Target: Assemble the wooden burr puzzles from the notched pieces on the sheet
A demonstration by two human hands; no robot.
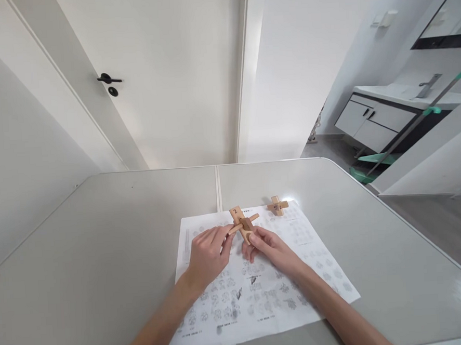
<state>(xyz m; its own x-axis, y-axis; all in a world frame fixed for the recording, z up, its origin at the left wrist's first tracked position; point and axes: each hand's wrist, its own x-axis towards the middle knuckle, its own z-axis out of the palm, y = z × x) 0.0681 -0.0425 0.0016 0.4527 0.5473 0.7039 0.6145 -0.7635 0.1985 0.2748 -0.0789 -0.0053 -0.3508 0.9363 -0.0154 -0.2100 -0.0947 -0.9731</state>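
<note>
A wooden puzzle cross [243,223] of interlocked notched bars is held just above a printed instruction sheet [261,290]. My left hand [208,254] pinches its left arm with fingers closed. My right hand [267,246] grips its lower end from the right, fingers curled. One bar bears a printed number on top. A second, smaller wooden cross [277,205] lies on the sheet's far right corner, apart from both hands.
The sheet lies on a grey table [103,263] with a seam down its middle. Beyond the far edge stand a white door [162,78] and wall. At right is a bathroom vanity [379,116] and a green-handled mop [430,111].
</note>
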